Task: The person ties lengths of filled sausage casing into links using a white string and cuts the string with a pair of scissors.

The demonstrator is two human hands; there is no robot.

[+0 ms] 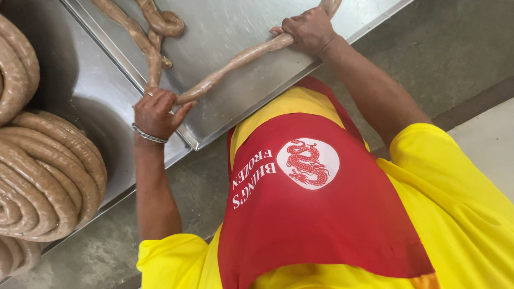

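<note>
The sausage rope (pixel 237 58) runs under the fingers of the right hand (pixel 307 30) and leaves the frame at the top edge, so its far length is unseen. The left hand (pixel 156 112) covers the spot where 2 strands meet. The coiled sausage pile (pixel 36 169) is cut off by the left edge. The steel tray (pixel 235 14) continues past the top edge.

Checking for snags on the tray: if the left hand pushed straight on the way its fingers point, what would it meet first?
Probably the twisted sausage links just beyond the left hand, lying on the metal tray; depth is hard to judge.
</note>
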